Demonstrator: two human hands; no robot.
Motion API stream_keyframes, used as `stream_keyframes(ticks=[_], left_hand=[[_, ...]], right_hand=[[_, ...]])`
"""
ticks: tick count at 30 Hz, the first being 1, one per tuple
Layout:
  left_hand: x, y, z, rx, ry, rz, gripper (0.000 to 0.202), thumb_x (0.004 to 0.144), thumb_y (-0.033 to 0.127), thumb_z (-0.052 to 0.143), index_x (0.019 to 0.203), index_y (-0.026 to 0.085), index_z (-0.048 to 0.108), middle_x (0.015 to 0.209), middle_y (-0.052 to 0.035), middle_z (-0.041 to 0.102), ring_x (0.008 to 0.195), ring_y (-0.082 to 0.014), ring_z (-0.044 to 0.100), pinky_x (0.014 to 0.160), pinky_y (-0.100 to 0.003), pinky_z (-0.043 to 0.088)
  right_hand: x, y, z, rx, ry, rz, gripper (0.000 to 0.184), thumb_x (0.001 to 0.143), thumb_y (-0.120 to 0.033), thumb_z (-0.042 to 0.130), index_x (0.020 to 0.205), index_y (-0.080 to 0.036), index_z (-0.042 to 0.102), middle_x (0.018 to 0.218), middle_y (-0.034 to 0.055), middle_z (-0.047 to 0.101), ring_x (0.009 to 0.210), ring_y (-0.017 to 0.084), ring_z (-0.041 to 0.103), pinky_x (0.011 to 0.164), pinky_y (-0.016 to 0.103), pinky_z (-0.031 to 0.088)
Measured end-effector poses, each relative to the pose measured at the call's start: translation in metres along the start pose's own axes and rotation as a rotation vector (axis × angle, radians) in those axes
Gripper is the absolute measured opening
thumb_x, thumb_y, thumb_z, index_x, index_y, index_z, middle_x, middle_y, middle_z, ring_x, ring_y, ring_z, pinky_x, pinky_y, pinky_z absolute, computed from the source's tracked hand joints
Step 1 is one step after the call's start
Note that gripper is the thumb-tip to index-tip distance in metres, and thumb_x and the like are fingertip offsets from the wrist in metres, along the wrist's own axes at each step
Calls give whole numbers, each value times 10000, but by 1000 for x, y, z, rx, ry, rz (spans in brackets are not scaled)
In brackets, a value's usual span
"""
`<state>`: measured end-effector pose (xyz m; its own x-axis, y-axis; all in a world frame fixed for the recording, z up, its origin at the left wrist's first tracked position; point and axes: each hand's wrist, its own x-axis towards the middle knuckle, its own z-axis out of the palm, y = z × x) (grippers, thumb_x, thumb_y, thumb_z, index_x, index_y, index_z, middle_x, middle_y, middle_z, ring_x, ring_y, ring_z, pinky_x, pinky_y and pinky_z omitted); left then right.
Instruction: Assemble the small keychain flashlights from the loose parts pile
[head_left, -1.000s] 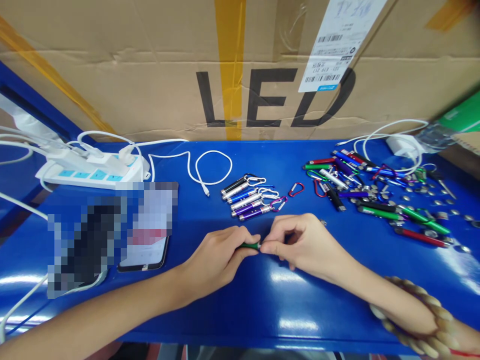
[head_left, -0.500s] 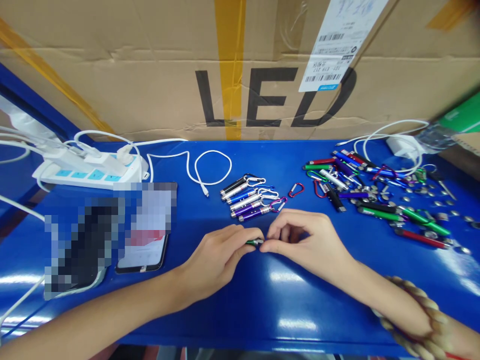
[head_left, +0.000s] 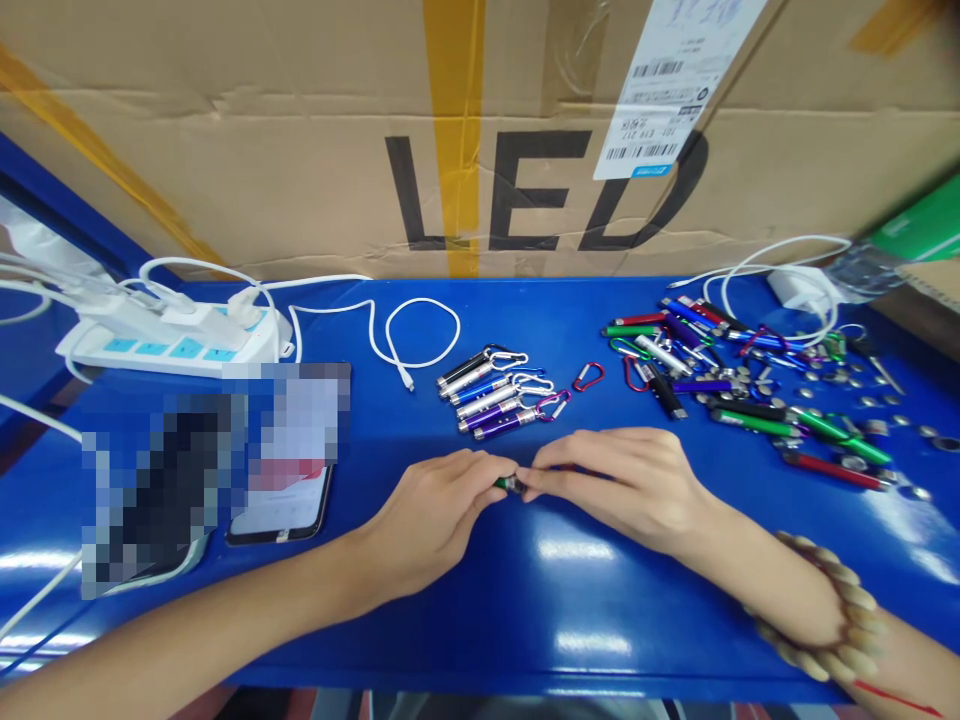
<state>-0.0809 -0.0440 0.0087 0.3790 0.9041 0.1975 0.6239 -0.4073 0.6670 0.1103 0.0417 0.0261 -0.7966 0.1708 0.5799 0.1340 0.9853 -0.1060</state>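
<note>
My left hand (head_left: 431,515) is closed around a small green keychain flashlight (head_left: 503,483), most of it hidden in the fingers, with a dark metallic end poking out to the right. At that end my right hand (head_left: 630,485) pinches with thumb and fingertips; what sits between them is too small to make out. Just beyond my hands lies a neat row of mini flashlights (head_left: 491,405) in black, silver, blue and purple, with carabiner clips. A loose red carabiner (head_left: 589,376) rests to the right of the row.
A jumbled pile of coloured flashlights (head_left: 697,350) and scattered button cells (head_left: 868,401) covers the right side. On the left are two phones (head_left: 289,500), partly blurred, and a white power strip (head_left: 172,345). White cables (head_left: 456,335) and a large cardboard box (head_left: 300,150) stand behind.
My right hand has flattened, its curled fingers stretching out, and its fingertips have come up against the flashlight's end. The left hand has barely moved. The whole view has shifted slightly.
</note>
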Motion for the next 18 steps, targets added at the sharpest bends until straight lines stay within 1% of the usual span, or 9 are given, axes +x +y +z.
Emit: stream_keyframes(ticks=[4, 7, 10, 13, 18], left_hand=[[0, -1, 1, 34, -36, -30, 227, 945, 146, 301, 1005, 174, 518, 913, -36, 669, 802, -177, 620, 717, -294, 479], [0, 0, 1, 101, -59, -22, 210, 949, 161, 300, 982, 173, 508, 903, -40, 669, 783, -183, 628, 691, -295, 485], [0, 0, 1, 127, -54, -24, 168, 952, 180, 315, 948, 170, 483, 869, -47, 670, 748, -182, 638, 648, -283, 488], [0, -1, 3, 130, -30, -27, 136, 952, 197, 329, 897, 174, 451, 838, -54, 667, 712, -180, 639, 608, -274, 485], [1, -1, 3, 124, -5, -16, 121, 945, 195, 344, 857, 187, 427, 788, -43, 654, 665, -173, 631, 567, -255, 473]], right_hand=[[-3, 0, 4, -34, 3, -5, 145, 880, -173, 537, 811, -183, 664, 769, -44, 690, 605, 59, 618, 537, 194, 420], [-5, -1, 7, 29, 7, 17, 162, 887, -168, 522, 819, -175, 670, 767, -26, 682, 620, 63, 618, 549, 192, 422], [-6, 0, 8, 101, -2, 57, 174, 884, -190, 528, 799, -181, 680, 754, -17, 675, 605, 62, 612, 521, 187, 407], [-7, 0, 12, 249, -21, 163, 136, 850, -203, 580, 774, -198, 692, 748, -23, 669, 602, 56, 608, 500, 172, 397], [-6, -4, 18, 526, -25, 447, 99, 766, -221, 672, 683, -173, 693, 668, -8, 652, 575, 65, 581, 506, 164, 415]])
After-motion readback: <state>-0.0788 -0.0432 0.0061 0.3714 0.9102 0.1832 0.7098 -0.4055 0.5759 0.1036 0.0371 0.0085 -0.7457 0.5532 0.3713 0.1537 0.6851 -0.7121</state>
